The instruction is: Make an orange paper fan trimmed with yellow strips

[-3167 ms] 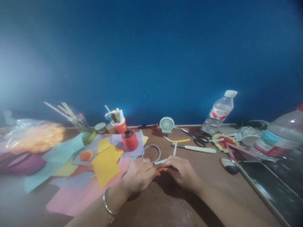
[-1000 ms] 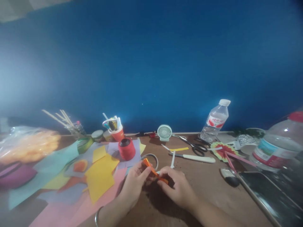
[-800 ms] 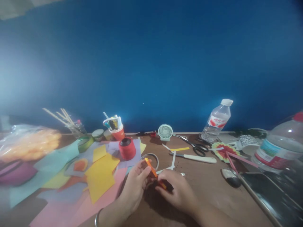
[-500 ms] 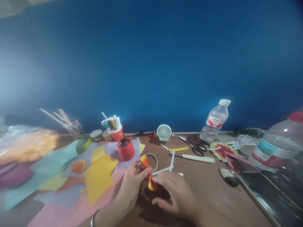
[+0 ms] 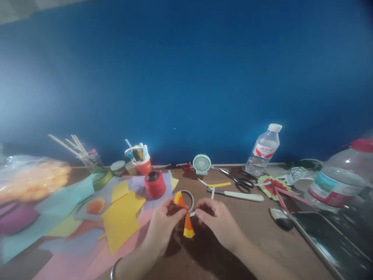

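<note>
My left hand (image 5: 166,217) pinches the middle of a pleated orange-and-yellow paper strip (image 5: 189,227), gathered at its waist so both ends flare like a bow. My right hand (image 5: 217,219) is closed in a pinch just right of that waist. Whatever lies between its fingertips is too small to make out. A white paper strip (image 5: 192,214) shows between the right fingertips and the pleated paper; I cannot tell if it is held or lies on the table. Behind the hands is a pale ring (image 5: 191,197), partly hidden.
Coloured paper sheets (image 5: 122,221) and a red thread spool (image 5: 155,184) lie left. A white-handled knife (image 5: 244,195), scissors (image 5: 244,184), a small fan (image 5: 202,164), a finished-looking paper rosette (image 5: 269,187), bottles (image 5: 264,149) and a phone (image 5: 326,237) stand or lie behind and right.
My right hand has moved up and closed from a spread grip into a pinch. The pleated paper has turned, so its two flared ends now face me.
</note>
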`<state>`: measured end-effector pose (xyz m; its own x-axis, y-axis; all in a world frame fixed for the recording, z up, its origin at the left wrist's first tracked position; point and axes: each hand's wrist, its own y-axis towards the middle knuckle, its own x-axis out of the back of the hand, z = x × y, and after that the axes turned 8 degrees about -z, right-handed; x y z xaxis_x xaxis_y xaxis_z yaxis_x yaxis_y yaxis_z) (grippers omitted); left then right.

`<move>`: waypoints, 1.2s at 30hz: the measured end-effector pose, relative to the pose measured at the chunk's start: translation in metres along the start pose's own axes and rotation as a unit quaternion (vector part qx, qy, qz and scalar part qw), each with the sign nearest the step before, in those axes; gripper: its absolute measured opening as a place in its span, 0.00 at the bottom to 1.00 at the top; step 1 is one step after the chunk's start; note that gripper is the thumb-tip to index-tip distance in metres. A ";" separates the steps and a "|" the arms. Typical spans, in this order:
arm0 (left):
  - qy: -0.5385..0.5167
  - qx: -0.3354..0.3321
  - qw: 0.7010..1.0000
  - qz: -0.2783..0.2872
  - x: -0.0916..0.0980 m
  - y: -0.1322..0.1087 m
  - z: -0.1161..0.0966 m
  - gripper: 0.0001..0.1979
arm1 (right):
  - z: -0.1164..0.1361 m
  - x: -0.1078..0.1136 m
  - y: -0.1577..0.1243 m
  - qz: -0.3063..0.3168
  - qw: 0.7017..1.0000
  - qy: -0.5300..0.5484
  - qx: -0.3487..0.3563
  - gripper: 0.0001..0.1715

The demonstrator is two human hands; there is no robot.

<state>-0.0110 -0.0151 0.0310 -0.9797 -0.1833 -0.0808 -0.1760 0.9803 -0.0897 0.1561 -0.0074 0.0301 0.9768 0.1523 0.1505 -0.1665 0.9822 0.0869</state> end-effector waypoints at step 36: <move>-0.023 -0.035 0.995 0.086 -0.002 -0.012 0.004 0.11 | 0.005 -0.018 -0.024 -0.132 0.961 -0.178 0.165 0.04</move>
<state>-0.0069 -0.0266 0.0286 -0.9907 -0.0149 -0.1350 -0.0148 0.9999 -0.0021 0.1416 -0.0339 0.0304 0.8930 -0.2029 0.4018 -0.0094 0.8840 0.4674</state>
